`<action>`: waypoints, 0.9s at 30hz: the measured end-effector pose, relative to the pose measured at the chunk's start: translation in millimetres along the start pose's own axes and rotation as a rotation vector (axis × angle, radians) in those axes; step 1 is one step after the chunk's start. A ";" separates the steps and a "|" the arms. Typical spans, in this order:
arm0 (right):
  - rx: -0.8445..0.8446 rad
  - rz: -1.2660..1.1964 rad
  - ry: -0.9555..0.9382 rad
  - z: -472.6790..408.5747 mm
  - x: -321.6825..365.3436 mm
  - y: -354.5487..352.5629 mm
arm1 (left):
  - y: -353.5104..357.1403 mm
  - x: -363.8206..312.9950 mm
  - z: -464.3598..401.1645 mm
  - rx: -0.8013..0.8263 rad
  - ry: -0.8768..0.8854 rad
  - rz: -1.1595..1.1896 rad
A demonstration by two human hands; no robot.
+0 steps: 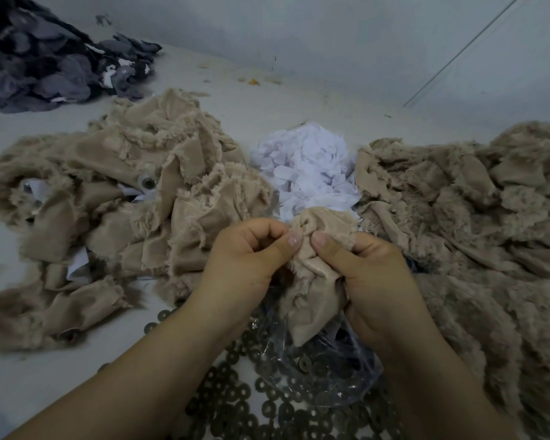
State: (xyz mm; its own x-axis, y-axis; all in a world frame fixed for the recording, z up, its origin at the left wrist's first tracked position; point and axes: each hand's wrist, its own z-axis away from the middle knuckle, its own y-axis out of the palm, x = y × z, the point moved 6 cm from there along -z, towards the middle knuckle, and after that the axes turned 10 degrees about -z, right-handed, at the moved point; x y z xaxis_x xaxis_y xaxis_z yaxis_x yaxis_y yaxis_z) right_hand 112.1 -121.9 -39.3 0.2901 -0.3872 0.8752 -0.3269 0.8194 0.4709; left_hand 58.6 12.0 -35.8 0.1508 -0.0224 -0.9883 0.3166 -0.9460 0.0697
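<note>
**A:** Report the far left of the table [23,385].

**B:** 1 heap of grey cloth scraps [42,61] lies at the back left corner. In front of it sits 1 pile of tan furry cloth pieces [124,192], with white bits showing between the folds.

**A:** Left hand?

**B:** The left hand [245,258] is closed. Its thumb and curled fingers pinch the top edge of the tan cloth piece [315,281].

**A:** Location of that piece?

**B:** It is front centre, raised off the table and held between the 2 hands. Its lower end hangs down over a clear plastic bag [318,373]. Dark flat rings [232,395] lie inside the bag and are spread on the table around it. Behind the piece, between the 2 tan piles, sits a heap of white scraps [305,169].

**A:** Right hand?

**B:** The right hand [372,274] is closed on the same piece. Its thumb presses the top edge just beside the left thumb, and its fingers wrap the cloth from behind.

**A:** Far right?

**B:** A second tan furry pile [477,223] runs from the white heap to the right edge of the view.
</note>
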 end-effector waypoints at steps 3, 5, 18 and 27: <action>-0.013 0.024 -0.012 -0.4 0.6 -1.5 | -0.3 2.5 -0.5 -0.011 -0.023 0.003; -0.022 0.039 -0.015 -0.4 1.7 -1.7 | -0.2 2.9 -0.7 -0.020 -0.029 0.001; -0.084 0.235 -0.127 1.0 7.5 -4.5 | 0.0 -3.6 2.5 -0.041 0.079 -0.096; -0.154 0.490 -0.335 8.8 22.0 -0.6 | 0.8 -8.5 3.1 -0.109 0.167 -0.290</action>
State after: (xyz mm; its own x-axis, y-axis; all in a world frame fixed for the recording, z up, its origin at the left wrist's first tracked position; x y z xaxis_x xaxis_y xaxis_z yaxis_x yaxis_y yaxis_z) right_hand 110.8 -134.7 -19.4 -0.1681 -0.0412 0.9849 -0.2094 0.9778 0.0051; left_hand 54.7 10.4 -27.8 0.1881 0.3041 -0.9339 0.4659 -0.8647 -0.1878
